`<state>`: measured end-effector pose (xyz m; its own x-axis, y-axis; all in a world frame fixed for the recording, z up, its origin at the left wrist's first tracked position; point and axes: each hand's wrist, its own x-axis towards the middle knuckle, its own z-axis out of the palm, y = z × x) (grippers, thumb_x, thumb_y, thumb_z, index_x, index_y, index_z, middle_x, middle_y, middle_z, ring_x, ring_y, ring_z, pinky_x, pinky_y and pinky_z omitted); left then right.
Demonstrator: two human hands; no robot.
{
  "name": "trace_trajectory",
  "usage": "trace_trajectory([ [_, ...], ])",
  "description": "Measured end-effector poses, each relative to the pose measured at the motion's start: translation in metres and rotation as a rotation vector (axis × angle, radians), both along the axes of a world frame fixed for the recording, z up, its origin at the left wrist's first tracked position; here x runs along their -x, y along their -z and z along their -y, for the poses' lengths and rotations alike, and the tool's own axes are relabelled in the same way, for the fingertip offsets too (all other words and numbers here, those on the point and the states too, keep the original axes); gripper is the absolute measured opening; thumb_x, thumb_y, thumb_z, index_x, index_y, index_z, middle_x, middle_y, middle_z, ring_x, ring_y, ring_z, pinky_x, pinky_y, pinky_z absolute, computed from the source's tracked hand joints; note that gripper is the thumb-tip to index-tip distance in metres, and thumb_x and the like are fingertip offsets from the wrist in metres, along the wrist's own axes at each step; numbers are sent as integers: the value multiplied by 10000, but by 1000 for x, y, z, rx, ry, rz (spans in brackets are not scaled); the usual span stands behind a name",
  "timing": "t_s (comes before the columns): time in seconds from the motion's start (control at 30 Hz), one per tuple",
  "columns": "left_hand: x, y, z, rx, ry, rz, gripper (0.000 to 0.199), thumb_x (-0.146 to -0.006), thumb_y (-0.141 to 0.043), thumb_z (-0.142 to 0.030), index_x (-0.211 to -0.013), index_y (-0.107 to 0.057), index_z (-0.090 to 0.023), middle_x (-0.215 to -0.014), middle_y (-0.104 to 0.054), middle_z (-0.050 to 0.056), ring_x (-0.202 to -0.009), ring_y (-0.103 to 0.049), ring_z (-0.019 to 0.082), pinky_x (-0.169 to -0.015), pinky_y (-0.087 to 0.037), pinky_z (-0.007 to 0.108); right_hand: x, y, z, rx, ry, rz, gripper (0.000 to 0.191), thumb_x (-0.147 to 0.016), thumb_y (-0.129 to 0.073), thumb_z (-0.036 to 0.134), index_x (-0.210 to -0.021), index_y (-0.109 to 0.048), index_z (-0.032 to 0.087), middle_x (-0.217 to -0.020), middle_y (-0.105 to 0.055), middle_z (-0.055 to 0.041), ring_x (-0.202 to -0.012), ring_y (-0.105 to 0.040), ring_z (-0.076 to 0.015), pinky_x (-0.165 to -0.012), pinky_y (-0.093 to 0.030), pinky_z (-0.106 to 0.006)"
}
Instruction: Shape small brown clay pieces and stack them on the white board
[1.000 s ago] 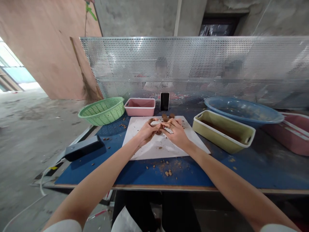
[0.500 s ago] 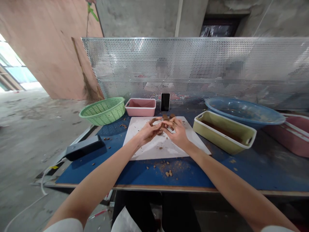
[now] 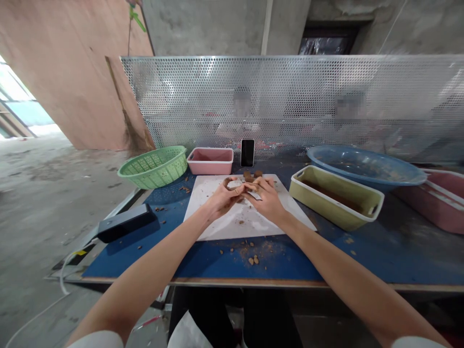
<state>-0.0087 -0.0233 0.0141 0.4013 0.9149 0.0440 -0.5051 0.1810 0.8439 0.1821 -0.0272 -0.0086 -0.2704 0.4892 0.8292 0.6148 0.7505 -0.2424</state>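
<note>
Little has shifted since a second ago: both hands stay together over the white board (image 3: 232,227). Left hand (image 3: 220,199) pinches a brown clay ring (image 3: 229,182); right hand (image 3: 267,199) closes on the same piece beside it, so the shaping seems to continue.

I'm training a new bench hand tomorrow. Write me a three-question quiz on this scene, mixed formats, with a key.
1. True or false: both hands work over the white board.
2. What stands upright behind the board? A) phone B) bottle C) cup
3. Fill in: the left hand and right hand pinch a strip of brown ____.

Key: 1 true; 2 A; 3 clay.
</note>
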Motion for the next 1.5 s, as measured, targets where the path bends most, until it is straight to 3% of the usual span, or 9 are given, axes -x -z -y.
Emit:
trace_trajectory([
  [0.17,-1,-8,-2,54,-74,-29,499,-794,-913,-410,-1161,-631,-224,-982,-785,49,-886,-730,178,-838,-528,306,-2,-3,0,5,-25,-46,293,-1073,-599,408,-1348,-679,348,-1056,-693,-63,-985,-630,-260,-979,-478,-498],
  [0.27,5,-11,-8,-10,-268,-20,330,-879,-793,-388,-1104,-633,-208,-953,-795,70,-862,-712,173,-831,-517,304,-5,-4,-1,63,-51,-128,354,-1100,-502,371,-1435,-608,329,-1149,-689,-86,-1060,-653,-264,-1009,-499,-509],
  [0.47,18,-3,-27,-24,-529,-25,147,-869,-656,-310,-956,-583,-217,-727,-704,8,-699,-615,151,-731,-462,281,-4,6,-17,367,-199,-443,347,-1079,-497,423,-1351,-611,240,-893,-689,-32,-717,-626,-180,-743,-552,-375],
  [0.63,19,9,-35,-288,-627,-544,75,-848,-615,-242,-913,-582,-225,-847,-721,58,-835,-647,207,-814,-459,335,-2,13,-24,506,-243,-468,325,-963,-682,482,-1151,-691,217,-880,-687,-30,-757,-649,-187,-708,-536,-343],
  [0.73,16,19,-32,-476,-597,-1011,130,-827,-682,-273,-912,-595,-228,-985,-736,85,-1025,-660,274,-982,-440,407,0,14,-22,547,-276,-440,310,-970,-682,485,-1142,-681,227,-810,-669,-9,-713,-641,-182,-712,-528,-344],
  [0.9,5,33,-22,-520,-485,-1384,721,-695,-858,-542,-1277,-563,-235,-1184,-738,138,-1288,-559,414,-1102,-343,547,0,11,-20,524,-275,-452,291,-966,-703,487,-1125,-620,257,-815,-703,3,-673,-664,-182,-762,-542,-372],
  [1.03,-2,36,-17,-538,-446,-1416,870,-675,-868,-574,-1386,-511,-222,-1184,-746,159,-1323,-529,460,-1101,-310,577,-4,5,-16,527,-245,-436,319,-967,-698,561,-1027,-660,250,-811,-731,-8,-681,-690,-191,-773,-540,-372],
  [1.3,0,36,-19,-511,-438,-1296,778,-682,-867,-450,-1352,-547,-218,-1067,-778,136,-1256,-602,429,-1120,-312,610,-10,-8,-6,462,-113,-280,411,-1029,-574,592,-845,-686,243,-710,-697,-17,-617,-639,-180,-680,-486,-335],
  [1.5,6,36,-26,-511,-363,-1257,706,-676,-874,-433,-1285,-580,-234,-1066,-785,125,-1189,-659,384,-1109,-349,599,-9,0,-16,419,-153,-334,324,-952,-690,562,-986,-661,241,-823,-722,-33,-752,-694,-220,-769,-532,-371],
])
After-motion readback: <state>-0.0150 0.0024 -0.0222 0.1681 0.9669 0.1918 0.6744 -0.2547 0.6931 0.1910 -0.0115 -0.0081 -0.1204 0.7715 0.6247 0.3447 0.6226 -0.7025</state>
